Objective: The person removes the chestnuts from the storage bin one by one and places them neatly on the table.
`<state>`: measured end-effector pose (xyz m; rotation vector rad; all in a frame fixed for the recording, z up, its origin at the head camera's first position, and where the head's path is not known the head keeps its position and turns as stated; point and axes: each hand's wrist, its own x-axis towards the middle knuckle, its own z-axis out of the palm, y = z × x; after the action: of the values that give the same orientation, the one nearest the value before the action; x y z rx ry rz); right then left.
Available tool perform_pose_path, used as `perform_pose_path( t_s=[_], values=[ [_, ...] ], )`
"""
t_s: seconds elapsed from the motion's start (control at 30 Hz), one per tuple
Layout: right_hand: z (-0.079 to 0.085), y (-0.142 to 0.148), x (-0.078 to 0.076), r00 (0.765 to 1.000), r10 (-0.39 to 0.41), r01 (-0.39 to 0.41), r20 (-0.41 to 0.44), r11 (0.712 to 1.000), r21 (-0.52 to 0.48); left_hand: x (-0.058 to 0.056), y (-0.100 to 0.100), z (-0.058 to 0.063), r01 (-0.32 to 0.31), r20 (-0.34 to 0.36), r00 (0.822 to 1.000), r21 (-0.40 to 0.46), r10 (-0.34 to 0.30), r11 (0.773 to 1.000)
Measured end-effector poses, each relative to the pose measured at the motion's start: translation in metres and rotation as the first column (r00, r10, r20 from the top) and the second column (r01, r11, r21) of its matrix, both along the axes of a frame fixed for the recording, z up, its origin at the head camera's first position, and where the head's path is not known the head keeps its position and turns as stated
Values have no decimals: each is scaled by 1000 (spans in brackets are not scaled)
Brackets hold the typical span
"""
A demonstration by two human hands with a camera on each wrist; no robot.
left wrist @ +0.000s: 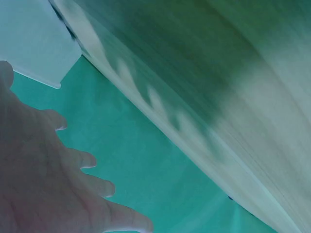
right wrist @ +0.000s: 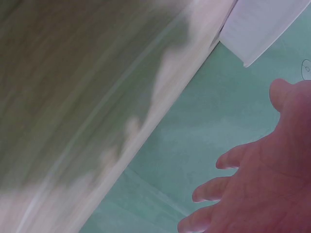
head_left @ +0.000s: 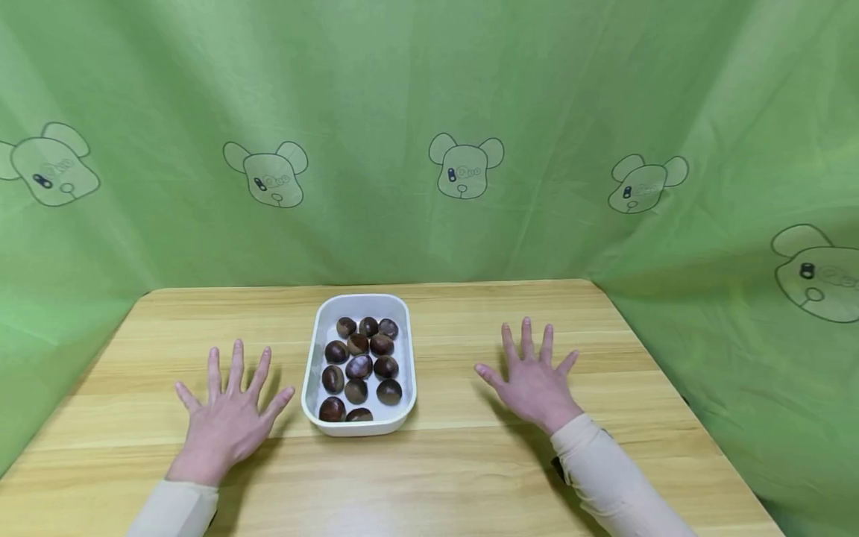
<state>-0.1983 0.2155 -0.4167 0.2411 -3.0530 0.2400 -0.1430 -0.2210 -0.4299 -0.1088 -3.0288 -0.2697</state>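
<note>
A white rectangular container [head_left: 359, 429] stands on the table, with several brown chestnuts [head_left: 359, 366] spread over its bottom. To its left my left hand [head_left: 227, 425] is held palm down with straight, spread fingers, its thumb tip close to the container's side. My right hand [head_left: 535, 388] is spread the same way, farther off on the right side. Neither hand holds anything. In the left wrist view the palm of the left hand [left wrist: 43, 179] hangs above the table, and the container's wall [left wrist: 39, 39] shows beyond the thumb. The right wrist view shows the right palm [right wrist: 272, 179] likewise raised.
The wood-grain table [head_left: 443, 492] carries the container left of its middle. A green curtain [head_left: 376, 82] with printed bear heads hangs behind the table and along both sides. Both hands cast shadows on the tabletop.
</note>
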Motion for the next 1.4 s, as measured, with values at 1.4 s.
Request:
perform_pose_path(
  t_s=[1.4],
  values=[
    [17, -117, -2, 907, 380, -418, -181, 866, -275, -32, 25, 1, 140, 14, 977, 710, -213, 690]
  ],
)
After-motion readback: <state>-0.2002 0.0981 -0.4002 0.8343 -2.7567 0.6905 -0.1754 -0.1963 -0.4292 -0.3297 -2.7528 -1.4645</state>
